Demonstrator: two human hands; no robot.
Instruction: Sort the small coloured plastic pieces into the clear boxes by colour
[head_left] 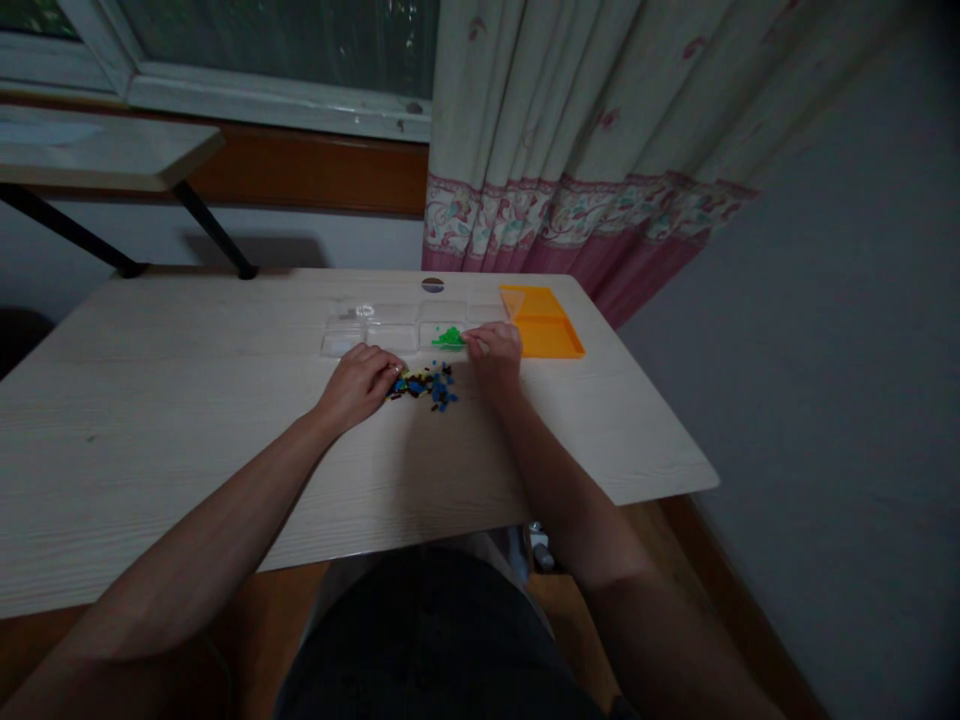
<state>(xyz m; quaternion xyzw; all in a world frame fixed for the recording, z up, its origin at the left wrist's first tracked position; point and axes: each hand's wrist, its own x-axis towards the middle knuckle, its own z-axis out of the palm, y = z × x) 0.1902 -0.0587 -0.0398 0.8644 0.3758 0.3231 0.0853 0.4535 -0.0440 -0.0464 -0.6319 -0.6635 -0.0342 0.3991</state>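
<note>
A loose pile of small coloured pieces (427, 384), blue, yellow, black and red, lies on the pale wooden table (187, 400). My left hand (361, 382) rests at the pile's left edge, fingers curled onto the pieces. My right hand (493, 350) is closed in a pinch just right of a heap of green pieces (448, 338), which sits in one compartment of a clear plastic compartment box (375, 325) behind the pile. What the right fingers pinch is too small to make out.
An orange lid or tray (541, 320) lies right of the clear box. A patterned curtain (570, 150) hangs behind the table, beside a window sill. A second table (97, 150) stands at the back left. The table's right edge drops to the floor.
</note>
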